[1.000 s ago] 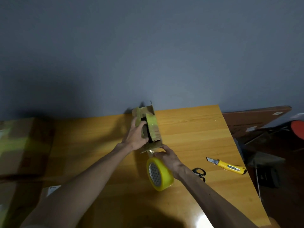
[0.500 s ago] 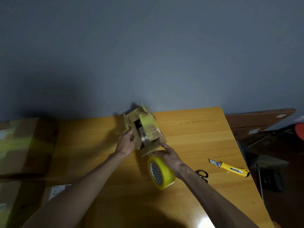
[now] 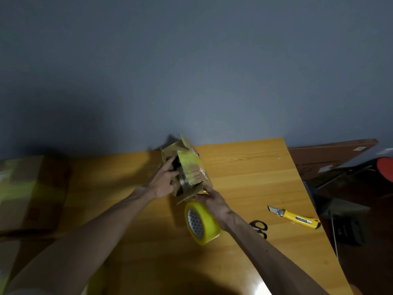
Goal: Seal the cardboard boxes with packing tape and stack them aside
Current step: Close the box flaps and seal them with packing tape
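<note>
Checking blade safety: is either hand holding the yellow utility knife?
No, the yellow utility knife lies on the table; the left hand holds the cardboard box, the right hand the tape roll.

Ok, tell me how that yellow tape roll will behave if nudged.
The yellow tape roll is up on its rim by the right hand, so it would likely roll. Its thick winding suggests it is fairly heavy and stiff.

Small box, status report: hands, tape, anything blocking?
Left hand holds small box, flaps open. Right hand grips tape roll at its near corner. Knife, scissors lie apart.
</note>
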